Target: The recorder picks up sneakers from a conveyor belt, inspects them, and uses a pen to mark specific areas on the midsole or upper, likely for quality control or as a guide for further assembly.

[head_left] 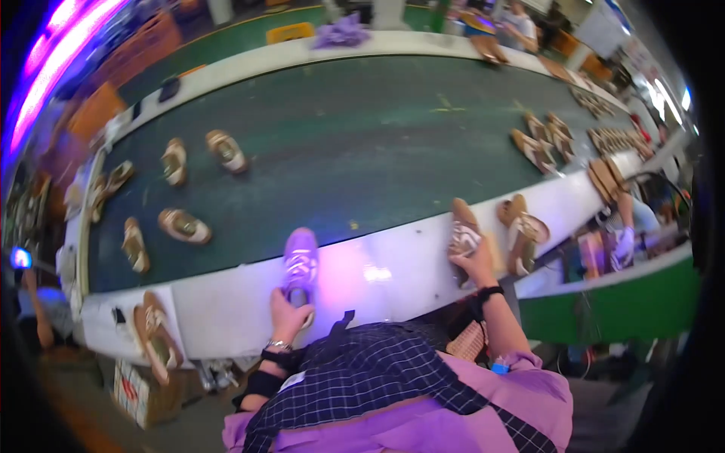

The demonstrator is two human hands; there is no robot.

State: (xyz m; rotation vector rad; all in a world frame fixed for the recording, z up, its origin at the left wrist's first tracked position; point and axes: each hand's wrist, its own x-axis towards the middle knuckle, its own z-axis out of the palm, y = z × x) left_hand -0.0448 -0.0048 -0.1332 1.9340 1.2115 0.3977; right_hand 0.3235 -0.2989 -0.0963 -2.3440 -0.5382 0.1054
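The left hand (285, 313) is closed around a shoe (300, 260) that glows purple in the light. The right hand (477, 264) grips a brown shoe (464, 230). Both shoes sit on the white edge (377, 275) near the person, beside the green belt (340, 151). More shoes (183, 225) lie on the belt to the left. Another brown shoe (521, 230) sits just right.

Left hand (288, 313) covers the heel of the purple-lit shoe (300, 262); right hand (474, 266) hides the heel of the brown shoe (464, 230), grip on either not resolvable. Purple glare washes out the white desk rim (377, 273) between them. Far shoes (615, 140) on the belt blur into a row, can't count. Co-worker's gloved hand (624, 245) at right, item held unreadable
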